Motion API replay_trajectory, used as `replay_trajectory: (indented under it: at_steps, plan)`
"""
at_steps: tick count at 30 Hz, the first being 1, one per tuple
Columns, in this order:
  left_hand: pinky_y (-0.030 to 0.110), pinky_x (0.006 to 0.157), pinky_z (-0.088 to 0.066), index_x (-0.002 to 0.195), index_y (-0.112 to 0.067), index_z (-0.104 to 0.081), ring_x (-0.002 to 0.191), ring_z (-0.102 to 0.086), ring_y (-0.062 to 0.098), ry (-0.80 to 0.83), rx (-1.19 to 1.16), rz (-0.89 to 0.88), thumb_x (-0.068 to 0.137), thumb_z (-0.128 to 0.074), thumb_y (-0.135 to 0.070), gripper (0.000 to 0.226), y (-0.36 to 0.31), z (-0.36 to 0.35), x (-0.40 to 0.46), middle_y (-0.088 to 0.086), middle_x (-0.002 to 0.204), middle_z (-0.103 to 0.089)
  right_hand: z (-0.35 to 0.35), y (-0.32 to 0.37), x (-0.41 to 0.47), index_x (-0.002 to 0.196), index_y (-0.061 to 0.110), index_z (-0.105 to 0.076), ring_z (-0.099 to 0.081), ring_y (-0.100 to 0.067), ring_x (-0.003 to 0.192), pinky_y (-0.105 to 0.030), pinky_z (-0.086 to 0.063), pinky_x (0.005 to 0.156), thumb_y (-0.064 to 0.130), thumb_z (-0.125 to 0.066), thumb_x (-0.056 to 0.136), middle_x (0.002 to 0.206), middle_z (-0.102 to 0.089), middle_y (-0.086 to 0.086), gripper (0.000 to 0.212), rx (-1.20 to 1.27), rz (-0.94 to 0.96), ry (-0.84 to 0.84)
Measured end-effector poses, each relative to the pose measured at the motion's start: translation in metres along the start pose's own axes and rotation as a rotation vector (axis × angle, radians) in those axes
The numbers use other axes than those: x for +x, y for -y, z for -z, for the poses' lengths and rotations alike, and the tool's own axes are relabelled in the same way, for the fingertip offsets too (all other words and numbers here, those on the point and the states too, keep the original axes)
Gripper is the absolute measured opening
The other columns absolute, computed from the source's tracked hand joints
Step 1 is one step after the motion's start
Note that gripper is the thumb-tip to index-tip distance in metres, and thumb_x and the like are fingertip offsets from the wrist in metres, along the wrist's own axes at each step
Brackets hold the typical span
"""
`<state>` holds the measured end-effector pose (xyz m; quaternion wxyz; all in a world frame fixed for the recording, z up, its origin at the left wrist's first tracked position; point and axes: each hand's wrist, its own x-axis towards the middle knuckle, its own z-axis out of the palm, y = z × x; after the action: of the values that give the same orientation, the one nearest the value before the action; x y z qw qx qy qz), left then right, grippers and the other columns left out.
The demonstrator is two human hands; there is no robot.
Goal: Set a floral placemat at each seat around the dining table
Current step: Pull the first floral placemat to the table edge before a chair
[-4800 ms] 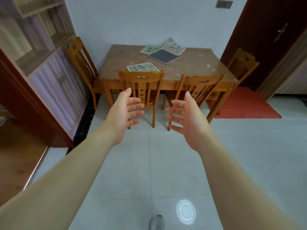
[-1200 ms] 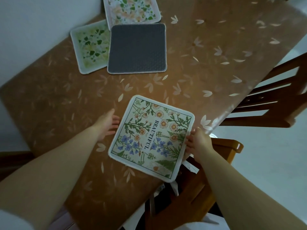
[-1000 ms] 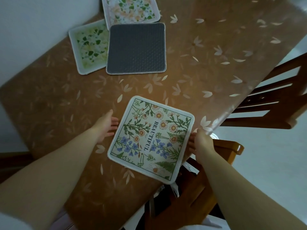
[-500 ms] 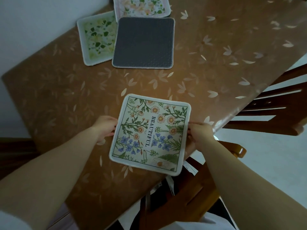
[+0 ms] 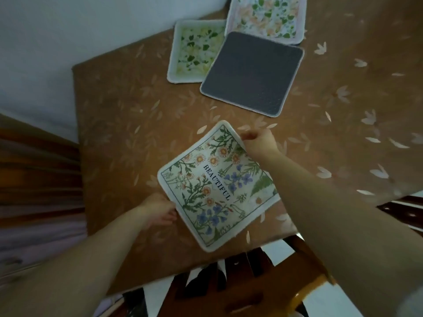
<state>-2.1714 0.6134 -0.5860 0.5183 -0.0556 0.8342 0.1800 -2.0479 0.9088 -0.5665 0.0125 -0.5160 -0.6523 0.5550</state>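
Note:
A floral placemat printed with "BEAUTIFUL" lies turned like a diamond near the front edge of the brown dining table. My left hand pinches its near left edge. My right hand grips its far corner, my forearm crossing over the mat's right side. Three more mats lie at the far side: a green-leaf one, a peach-and-green one, and a dark grey one lying back side up on top of them.
A wooden chair is tucked under the table's front edge below the mat. Another chair shows at the right edge. A white wall borders the table's far left side.
The placemat has been rotated on the table from roughly square-on to a diamond angle. My right hand moved from its right edge up to the far corner; my left hand stayed on the left edge.

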Motion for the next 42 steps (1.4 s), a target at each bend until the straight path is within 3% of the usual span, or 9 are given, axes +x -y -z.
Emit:
replay_trajectory:
  at_steps: [5, 9, 12, 16, 20, 25, 33, 38, 42]
  plan:
    - [0.040, 0.078, -0.064, 0.100, -0.004, -0.067, 0.085, -0.076, 0.027, 0.037, 0.303, 0.003, 0.099, -0.058, -0.025, 0.023, -0.035, -0.005, -0.008, 0.015, 0.098, -0.075, 0.006, 0.013, 0.016, 0.135, 0.020, -0.067, -0.063, -0.018, 0.119, -0.037, -0.055, 0.099, 0.008, -0.055, 0.099, 0.137, -0.068, 0.003, 0.039, -0.099, 0.161, 0.154]
    - [0.029, 0.062, -0.051, 0.100, -0.010, -0.070, 0.070, -0.064, 0.016, -0.236, 0.452, -0.407, 0.102, -0.053, -0.028, 0.024, -0.096, 0.003, 0.009, 0.001, 0.104, -0.069, 0.026, -0.034, 0.004, 0.121, 0.016, -0.074, -0.068, -0.018, 0.095, -0.029, -0.055, 0.071, 0.015, -0.059, 0.095, 0.113, -0.074, 0.001, 0.030, 0.066, 0.007, -0.004]
    - [0.032, 0.076, -0.053, 0.126, -0.018, -0.063, 0.092, -0.062, 0.014, -0.270, 0.406, -0.525, 0.100, -0.057, -0.032, 0.030, -0.133, 0.007, 0.025, -0.002, 0.124, -0.063, 0.042, -0.078, -0.016, 0.110, 0.013, -0.077, -0.072, -0.026, 0.084, -0.038, -0.062, 0.069, 0.013, -0.057, 0.090, 0.096, -0.076, -0.006, 0.029, 0.163, -0.184, -0.089]
    - [0.034, 0.081, -0.049, 0.137, -0.014, -0.057, 0.099, -0.060, 0.020, -0.294, 0.428, -0.485, 0.100, -0.059, -0.029, 0.041, -0.157, 0.010, 0.045, 0.006, 0.129, -0.064, 0.053, -0.121, -0.038, 0.094, 0.017, -0.080, -0.072, -0.030, 0.087, -0.039, -0.061, 0.075, 0.012, -0.058, 0.084, 0.088, -0.077, -0.008, 0.025, 0.214, -0.312, -0.257]
    - [0.033, 0.065, -0.056, 0.133, -0.015, -0.059, 0.079, -0.068, 0.018, -0.274, 0.367, -0.411, 0.099, -0.060, -0.023, 0.035, -0.154, 0.006, 0.054, -0.001, 0.100, -0.066, 0.048, -0.124, -0.041, 0.090, 0.018, -0.081, -0.073, -0.027, 0.082, -0.042, -0.063, 0.077, 0.009, -0.061, 0.083, 0.084, -0.079, -0.009, 0.024, 0.354, -0.348, -0.246]
    - [0.045, 0.091, -0.057, 0.128, -0.013, -0.062, 0.100, -0.068, 0.028, -0.333, 0.316, -0.427, 0.098, -0.062, -0.019, 0.031, -0.147, 0.010, 0.057, 0.009, 0.117, -0.069, 0.037, -0.113, -0.037, 0.071, 0.020, -0.078, -0.069, -0.025, 0.063, -0.033, -0.056, 0.054, 0.003, -0.063, 0.082, 0.066, -0.075, -0.006, 0.025, 0.369, -0.353, -0.207]
    - [0.039, 0.082, -0.058, 0.084, -0.023, -0.071, 0.088, -0.071, 0.023, -0.287, 0.252, -0.468, 0.094, -0.071, -0.025, 0.011, -0.121, 0.033, 0.049, 0.002, 0.092, -0.075, 0.031, -0.096, -0.025, 0.097, 0.017, -0.082, -0.075, -0.030, 0.085, -0.048, -0.064, 0.080, 0.020, -0.066, 0.095, 0.086, -0.079, -0.007, 0.016, 0.153, -0.150, -0.210]
    - [0.029, 0.065, -0.057, 0.086, -0.018, -0.073, 0.081, -0.074, 0.018, -0.256, 0.157, -0.377, 0.093, -0.073, -0.018, 0.007, -0.094, 0.045, 0.040, 0.004, 0.088, -0.077, 0.035, -0.076, -0.006, 0.082, 0.025, -0.080, -0.077, -0.017, 0.076, -0.039, -0.065, 0.076, 0.015, -0.080, 0.085, 0.081, -0.080, 0.001, 0.010, 0.208, -0.131, -0.211]
    - [0.039, 0.079, -0.063, 0.090, -0.010, -0.075, 0.084, -0.075, 0.023, -0.254, 0.017, -0.228, 0.091, -0.075, -0.015, 0.004, -0.058, 0.049, 0.034, 0.008, 0.088, -0.078, 0.027, -0.055, 0.016, 0.108, 0.008, -0.074, -0.074, -0.017, 0.071, -0.033, -0.063, 0.070, 0.008, -0.070, 0.094, 0.081, -0.078, -0.005, 0.014, 0.304, -0.186, -0.098]
